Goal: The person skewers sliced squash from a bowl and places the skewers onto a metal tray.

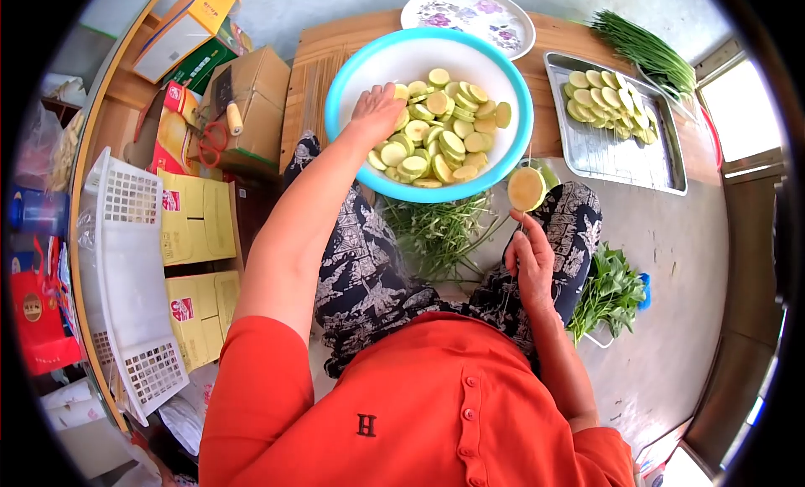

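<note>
A white bowl with a blue rim [521, 143] holds many round slices of pale green zucchini [453, 143]. My left hand [377, 114] reaches over the bowl's left side. Its fingers are slightly apart and touch the slices, with the fingertips partly hidden. Below the bowl's right edge, my right hand [530, 256] pinches something thin, like a needle or thread, just under a zucchini slice [527, 189]. That slice stands upright above my fingertips, and a fine line shows above it. More green shows behind this slice.
A metal tray [620, 168] with zucchini slices [608, 101] sits right on the wooden table [335, 47]. Behind are a floral plate [503, 34] and long green stalks [641, 47]. Leafy greens lie below [440, 235] and right [612, 294]. Boxes [197, 219], scissors [212, 143] and a white rack [138, 277] stand left.
</note>
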`<state>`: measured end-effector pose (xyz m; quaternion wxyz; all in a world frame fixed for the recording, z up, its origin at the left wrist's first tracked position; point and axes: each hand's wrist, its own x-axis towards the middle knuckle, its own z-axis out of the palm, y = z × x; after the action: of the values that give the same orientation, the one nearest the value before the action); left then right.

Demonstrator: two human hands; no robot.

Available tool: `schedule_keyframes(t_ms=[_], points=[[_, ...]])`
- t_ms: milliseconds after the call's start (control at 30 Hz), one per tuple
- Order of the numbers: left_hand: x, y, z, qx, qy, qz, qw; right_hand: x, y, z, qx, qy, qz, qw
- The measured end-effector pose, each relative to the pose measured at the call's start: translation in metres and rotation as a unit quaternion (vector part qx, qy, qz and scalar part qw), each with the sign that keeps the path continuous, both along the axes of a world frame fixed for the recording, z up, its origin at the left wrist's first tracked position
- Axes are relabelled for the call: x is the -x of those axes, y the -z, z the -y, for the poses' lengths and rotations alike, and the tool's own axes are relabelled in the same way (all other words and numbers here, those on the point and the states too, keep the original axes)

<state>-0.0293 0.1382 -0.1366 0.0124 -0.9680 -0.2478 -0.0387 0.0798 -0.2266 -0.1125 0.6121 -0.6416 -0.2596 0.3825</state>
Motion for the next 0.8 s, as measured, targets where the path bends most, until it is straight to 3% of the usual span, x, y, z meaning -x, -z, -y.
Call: schedule_keyframes(t_ms=[100,233,333,400,433,467,500,533,600,633,700,800], points=[[-0.006,0.007,-0.001,-0.006,-0.005,-0.062,0.998,0.001,-0.001,0.002,0.001,0.004,0.000,1.000],[-0.007,0.007,-0.004,0.015,0.000,-0.051,0.999,0.002,0.000,0.003,-0.007,-0.009,-0.005,1.000],[-0.010,-0.006,0.004,0.020,-0.020,-0.018,0.999,0.001,-0.003,0.005,-0.009,-0.010,-0.011,1.000],[-0.011,-0.017,0.011,0.081,-0.090,0.088,0.989,0.003,-0.007,0.005,-0.004,-0.017,-0.008,1.000],[-0.011,-0.024,0.014,0.078,-0.088,0.088,0.989,0.004,-0.011,0.004,-0.007,-0.016,-0.009,1.000],[-0.009,-0.032,0.018,0.327,-0.107,0.204,0.917,0.006,-0.016,0.003,-0.005,-0.018,-0.025,1.000],[-0.008,-0.040,0.022,0.550,-0.116,0.303,0.769,0.007,-0.023,0.001,-0.003,-0.020,-0.042,0.999],[-0.004,-0.045,0.030,0.549,-0.116,0.303,0.770,0.008,-0.030,-0.001,-0.004,-0.020,-0.041,0.999],[0.005,-0.053,0.051,0.757,-0.091,0.414,0.497,0.012,-0.048,-0.007,-0.008,-0.063,-0.048,0.997],[0.007,-0.055,0.059,0.758,-0.091,0.415,0.495,0.015,-0.056,-0.011,-0.006,-0.064,-0.046,0.997],[0.009,-0.055,0.074,0.807,-0.057,0.482,0.337,0.022,-0.071,-0.021,-0.004,-0.096,-0.056,0.994],[0.011,-0.058,0.091,0.809,-0.024,0.505,0.300,0.035,-0.087,-0.032,-0.014,-0.117,-0.076,0.990]])
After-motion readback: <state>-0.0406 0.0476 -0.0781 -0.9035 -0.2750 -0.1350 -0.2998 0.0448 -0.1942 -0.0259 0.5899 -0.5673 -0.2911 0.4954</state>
